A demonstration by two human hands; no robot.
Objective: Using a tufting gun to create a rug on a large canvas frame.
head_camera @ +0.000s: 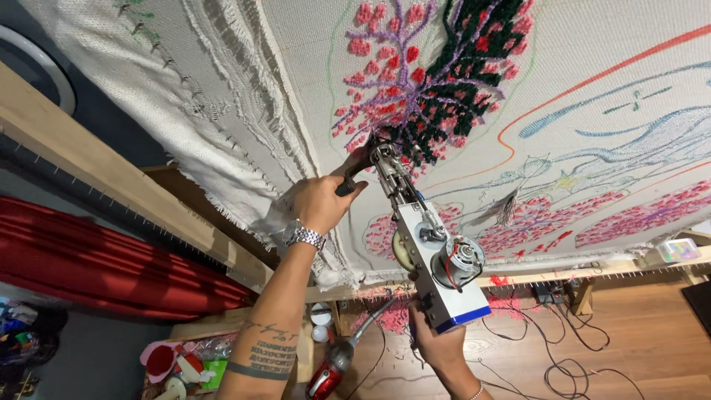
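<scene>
I am holding one tufting gun (428, 255) against one stretched backing cloth (296, 67), with both of my hands on the tool. My left hand (320, 201) is gripping the black front handle near the needle end, fingers curled tight around it, and I am wearing one metal wristwatch (304, 236) on that wrist. My right hand (438, 344) is wrapping around the rear grip under the white body of the gun, closed on it, with one thin bracelet showing at the wrist. The gun is pointing up and away from me, its tip touching the cloth at the lower edge of one tufted flower patch (437, 74) made of pink, purple, dark green and black yarn. One round motor is sitting on the side of the gun, and one blue band is running along its rear end.

The cloth is hanging on one wooden frame (111, 178), whose rails are carrying rows of small nails. To the right of the gun I am seeing drawn outlines in red, blue and green on the cloth, and about three smaller pink tufted areas (637, 215) along the lower rail. One folded red fabric (96, 252) is lying beyond the frame at the left. On the wooden floor (652, 333) below, several black cables are trailing loosely, and one red handheld tool (329, 374) is lying near my left forearm. I cannot tell how many small things are crowding the lower left corner.
</scene>
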